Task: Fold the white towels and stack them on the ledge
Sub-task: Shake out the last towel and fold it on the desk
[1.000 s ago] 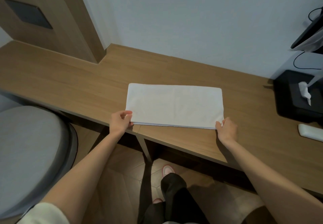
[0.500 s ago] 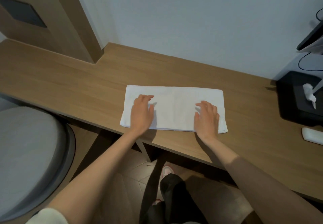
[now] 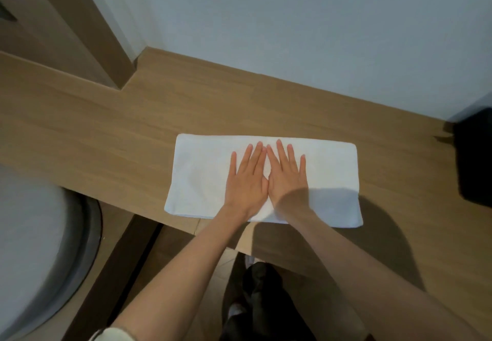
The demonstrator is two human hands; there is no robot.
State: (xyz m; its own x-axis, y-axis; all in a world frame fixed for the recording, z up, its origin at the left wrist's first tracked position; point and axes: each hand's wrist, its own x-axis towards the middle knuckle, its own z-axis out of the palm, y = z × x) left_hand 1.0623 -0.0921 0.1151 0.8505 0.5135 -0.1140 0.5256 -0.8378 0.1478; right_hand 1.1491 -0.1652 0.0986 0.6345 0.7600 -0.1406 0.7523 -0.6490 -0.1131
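So the towel sits dead centre of the frame on the ledge, folded into a long flat strip with its near edge running right along the ledge's front lip. The change is all in the hands. A second ago they were pinching the two near corners, one at each end. Half a second ago they'd let go and lay flat on the cloth, well apart. Now the left hand and right hand are side by side at the middle, edges touching, fingers straight and spread, palms pressing down. Nothing is gripped, both are just flat on the fabric. The towel itself has barely moved, so this looks like smoothing the fold rather than making a new one. Task-wise, that probably means this fold is done and getting flattened, and since the strip is still pretty long, another fold end to end seems likely before it counts as finished. No other towel or stack shows anywhere on the ledge, so it's early days. Further out there's a grey toilet at lower left, a black box at the right edge and pale wall across the top.
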